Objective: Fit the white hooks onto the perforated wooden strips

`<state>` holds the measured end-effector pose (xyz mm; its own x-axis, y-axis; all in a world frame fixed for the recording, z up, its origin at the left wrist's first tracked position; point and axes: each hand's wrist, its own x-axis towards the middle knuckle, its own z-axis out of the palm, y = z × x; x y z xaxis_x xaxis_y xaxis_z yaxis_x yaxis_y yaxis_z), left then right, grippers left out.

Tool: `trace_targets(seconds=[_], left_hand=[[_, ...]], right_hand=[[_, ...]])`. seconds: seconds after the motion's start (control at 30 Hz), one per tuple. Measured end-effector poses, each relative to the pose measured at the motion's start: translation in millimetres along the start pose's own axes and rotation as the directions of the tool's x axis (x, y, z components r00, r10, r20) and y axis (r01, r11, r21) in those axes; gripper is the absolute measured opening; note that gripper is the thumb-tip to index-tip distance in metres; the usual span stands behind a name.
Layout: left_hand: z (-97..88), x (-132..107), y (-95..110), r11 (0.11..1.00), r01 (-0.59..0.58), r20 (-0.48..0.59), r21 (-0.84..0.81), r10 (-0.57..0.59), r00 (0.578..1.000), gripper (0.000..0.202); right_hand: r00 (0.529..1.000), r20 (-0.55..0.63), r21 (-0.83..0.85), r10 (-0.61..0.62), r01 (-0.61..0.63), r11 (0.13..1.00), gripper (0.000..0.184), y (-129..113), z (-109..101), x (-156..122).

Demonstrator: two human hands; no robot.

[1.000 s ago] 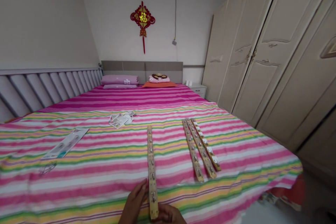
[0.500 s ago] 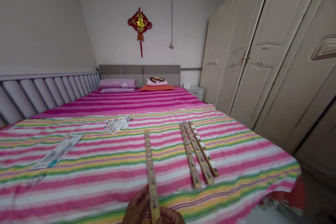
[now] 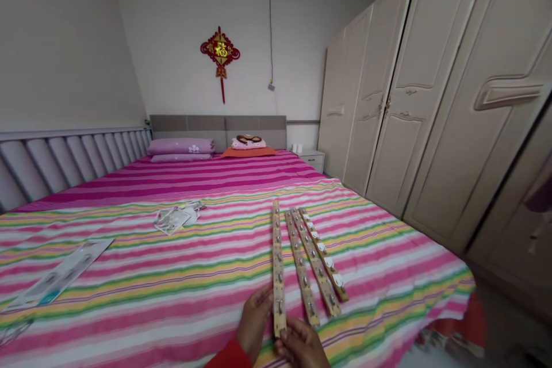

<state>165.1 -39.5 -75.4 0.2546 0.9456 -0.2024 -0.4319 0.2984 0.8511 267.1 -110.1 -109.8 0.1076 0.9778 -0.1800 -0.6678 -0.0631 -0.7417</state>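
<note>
A long wooden strip with metal hooks (image 3: 278, 267) lies lengthwise on the striped bedspread (image 3: 172, 276), close beside three similar hook strips (image 3: 313, 261). My left hand (image 3: 253, 322) grips its near end from the left. My right hand (image 3: 302, 345) holds the same end from below and the right. Both sit at the bottom edge of the head view, and a red sleeve shows at my left wrist.
Clear plastic wrappers (image 3: 175, 218) and a flat package card (image 3: 60, 276) lie on the bed's left half. Pillows (image 3: 183, 146) rest at the headboard. A tall cream wardrobe (image 3: 431, 109) lines the right side, past the bed's edge. A padded wall panel (image 3: 64, 155) runs along the left.
Both hands have carried the hook strip to the right, from the bed's middle to right beside the three other strips. The camera view has tilted upward and turned.
</note>
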Motion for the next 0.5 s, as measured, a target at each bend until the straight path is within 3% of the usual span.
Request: trace_targets(seconds=[0.2, 0.5], left_hand=[[3.8, 8, -7, 0.999, 0.008, -0.052, 0.039, -0.006, 0.999, 0.049], [2.7, 4, -19, 0.977, 0.015, 0.002, 0.213, -0.015, 1.0, 0.058]], right_hand=[[0.999, -0.028, -0.004, 0.018, -0.018, 1.0, 0.04, -3, -4, 4], [0.961, -0.278, 0.101, -0.014, 0.044, 0.994, 0.044, 16, -14, 1]])
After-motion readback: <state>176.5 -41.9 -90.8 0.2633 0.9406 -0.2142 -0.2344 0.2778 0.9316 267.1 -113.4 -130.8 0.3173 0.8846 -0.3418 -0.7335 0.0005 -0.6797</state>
